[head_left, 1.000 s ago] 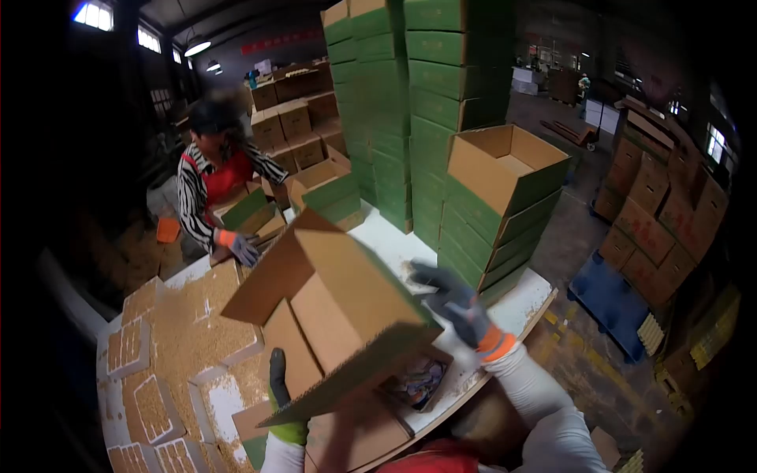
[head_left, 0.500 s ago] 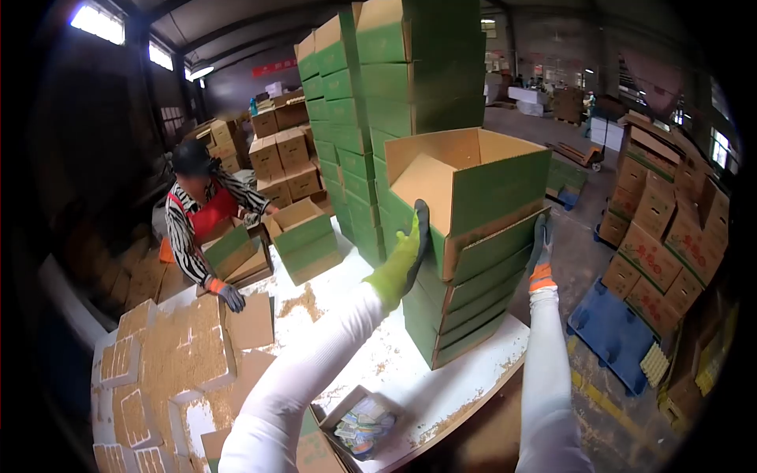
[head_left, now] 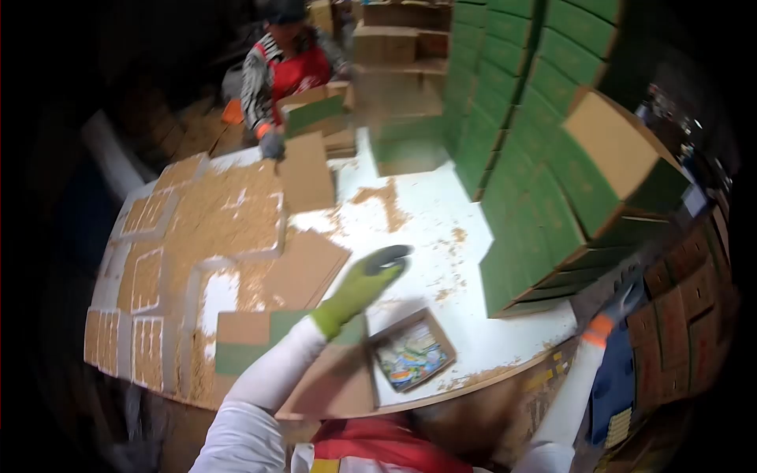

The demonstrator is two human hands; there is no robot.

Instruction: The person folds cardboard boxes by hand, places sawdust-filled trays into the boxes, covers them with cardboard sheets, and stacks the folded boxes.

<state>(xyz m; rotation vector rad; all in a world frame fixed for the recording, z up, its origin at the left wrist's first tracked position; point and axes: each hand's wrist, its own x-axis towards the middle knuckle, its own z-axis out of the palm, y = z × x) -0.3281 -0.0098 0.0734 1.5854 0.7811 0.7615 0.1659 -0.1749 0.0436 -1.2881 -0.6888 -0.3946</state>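
Observation:
My left hand point(head_left: 364, 285), in a green glove with grey fingers, hovers over the white table point(head_left: 430, 272). It holds nothing, and its fingers stretch to the right. Below it, a small open carton point(head_left: 412, 349) holds colourful packets. Out to the right is my right hand point(head_left: 619, 306), in a grey glove with an orange cuff. Slightly blurred, it is apart from the stack of nested green boxes point(head_left: 530, 248), its fingers extended and nothing visible in them. An open green box point(head_left: 623, 150) with brown inner walls tops that stack.
White trays point(head_left: 146, 288) with brown granules cover the table's left side. Flat cardboard pieces point(head_left: 303, 268) lie near my left hand. Across the table, a person point(head_left: 296, 71) in a red apron handles boxes. Tall green boxes point(head_left: 473, 102) stand behind; brown cartons point(head_left: 682, 303) stand right.
Both hands have come away from the green box stack; my left hand is now over the table. The view has turned left and down.

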